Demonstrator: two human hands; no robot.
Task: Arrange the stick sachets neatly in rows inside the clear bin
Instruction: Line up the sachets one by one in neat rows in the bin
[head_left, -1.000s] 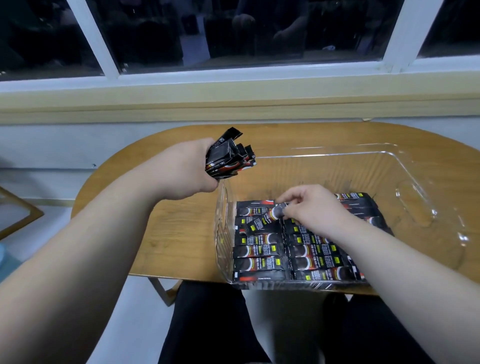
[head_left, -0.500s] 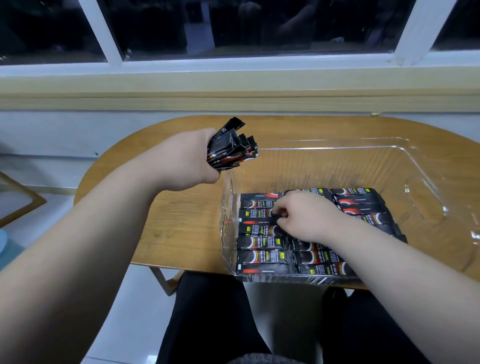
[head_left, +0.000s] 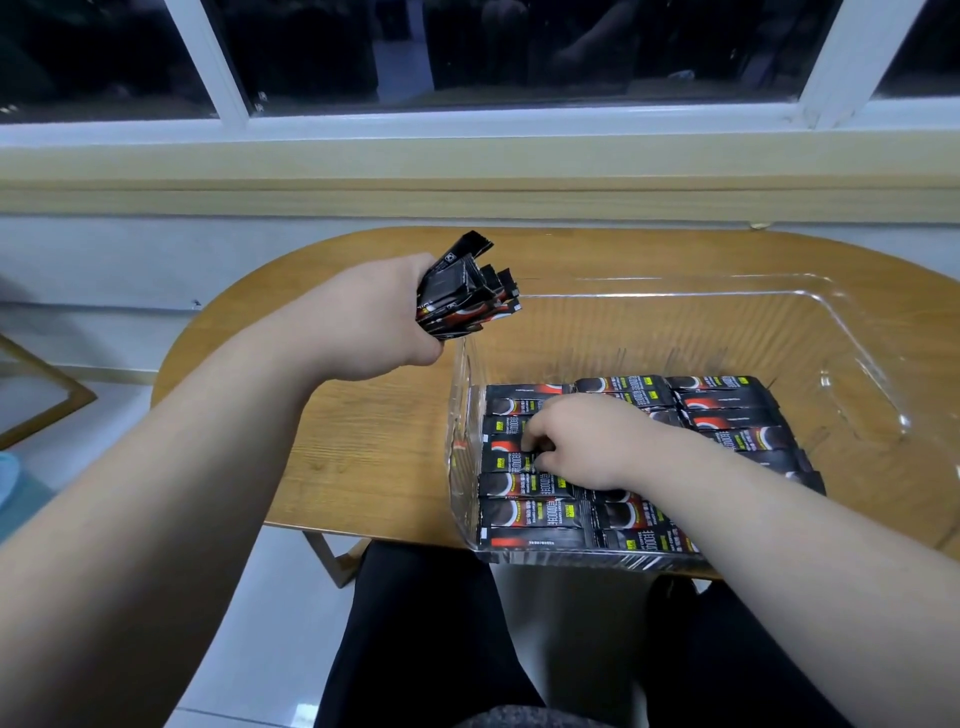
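- The right hand (head_left: 582, 447) is inside the clear bin (head_left: 727, 297), knuckles up and fingers bent, with its fingertips (head_left: 527, 442) down on a sachet in the left column. Whether it pinches that sachet or only presses on it cannot be told.
- Around that hand, the laid sachets (head_left: 530, 514) lie flat on the bin floor, long sides touching, in 3 columns side by side. They fill the bin's near part, up against its left and near walls. The forearm hides part of the middle column.
- The left hand (head_left: 384, 317) is held above the table, just outside the bin's far left corner. Its fingers are wrapped tight round a bundle of sachets (head_left: 465, 291).
- The black ends of that bundle fan out up and to the right, above the bin's left rim.
- The bin stands on the right half of a wooden table (head_left: 363, 441), its near wall at the table's near edge.
- Beyond the table is a white-framed window (head_left: 467, 120) with dark glass.
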